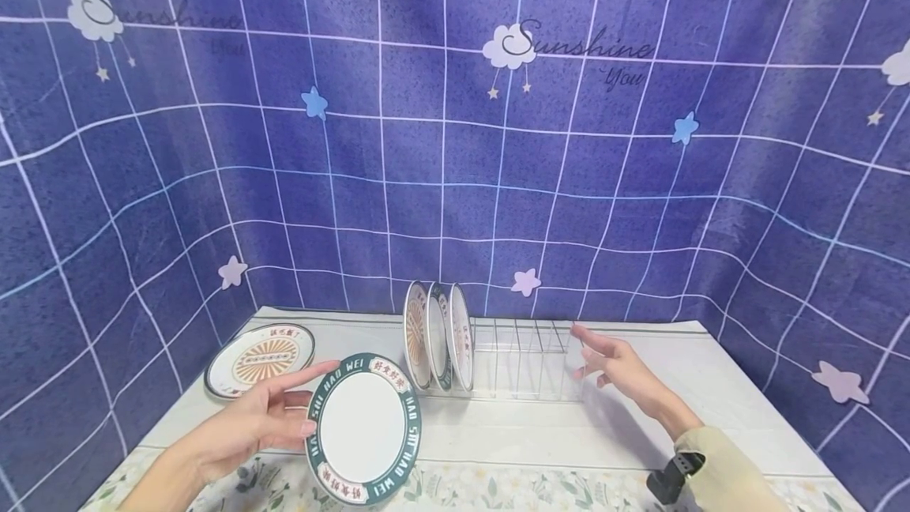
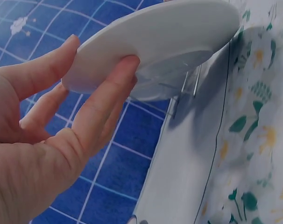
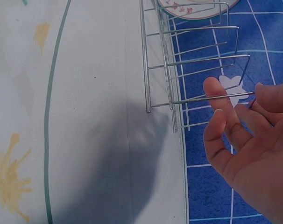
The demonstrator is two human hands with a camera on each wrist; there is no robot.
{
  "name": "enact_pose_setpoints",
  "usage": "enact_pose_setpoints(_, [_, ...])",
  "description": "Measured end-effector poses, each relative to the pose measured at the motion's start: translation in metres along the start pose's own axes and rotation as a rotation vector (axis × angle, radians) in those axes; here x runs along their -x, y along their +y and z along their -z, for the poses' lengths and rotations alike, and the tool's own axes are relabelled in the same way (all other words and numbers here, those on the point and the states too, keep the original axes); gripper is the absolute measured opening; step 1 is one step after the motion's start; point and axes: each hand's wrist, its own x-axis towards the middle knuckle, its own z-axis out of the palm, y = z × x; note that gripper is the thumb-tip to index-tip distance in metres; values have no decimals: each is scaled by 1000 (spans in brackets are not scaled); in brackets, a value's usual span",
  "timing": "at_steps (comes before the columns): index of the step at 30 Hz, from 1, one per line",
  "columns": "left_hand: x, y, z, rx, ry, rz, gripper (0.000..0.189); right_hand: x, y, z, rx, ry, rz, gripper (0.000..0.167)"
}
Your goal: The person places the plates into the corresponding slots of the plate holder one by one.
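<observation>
My left hand (image 1: 245, 421) grips the left edge of a round plate (image 1: 362, 429) with a dark green lettered rim and white centre, tilted so its face shows in the head view. Its pale underside, with fingers spread beneath, fills the top of the left wrist view. My right hand (image 1: 626, 374) holds the right end of a wire dish rack (image 3: 207, 60), thumb on the end wire and fingers behind it. Three plates stand upright in the rack's left part: a patterned one (image 1: 415, 338), a green-rimmed one (image 1: 438, 342) and a white one (image 1: 462, 342).
A plate (image 1: 263, 358) with an orange sunburst lies flat at the table's left back. The table (image 1: 498, 437) is white, with a floral cloth (image 1: 512, 488) along the front. A blue gridded curtain (image 1: 455, 141) encloses the back and sides.
</observation>
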Motion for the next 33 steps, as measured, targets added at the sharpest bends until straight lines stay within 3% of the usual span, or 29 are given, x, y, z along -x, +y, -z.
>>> enact_pose_setpoints(7, [3,3,-15,-106,63,-2,79,-1,2,1,-1,6,3,57])
enact_pose_setpoints(18, [12,11,-34,-158,25,-23,78,-1,1,0,-6,4,13,57])
enact_pose_setpoints(26, [4,20,-59,-174,-8,-100,79,-2,2,1,-11,5,-4,56])
enact_pose_setpoints(33, [-5,28,-81,-272,72,-109,78,-1,0,0,-15,2,1,57])
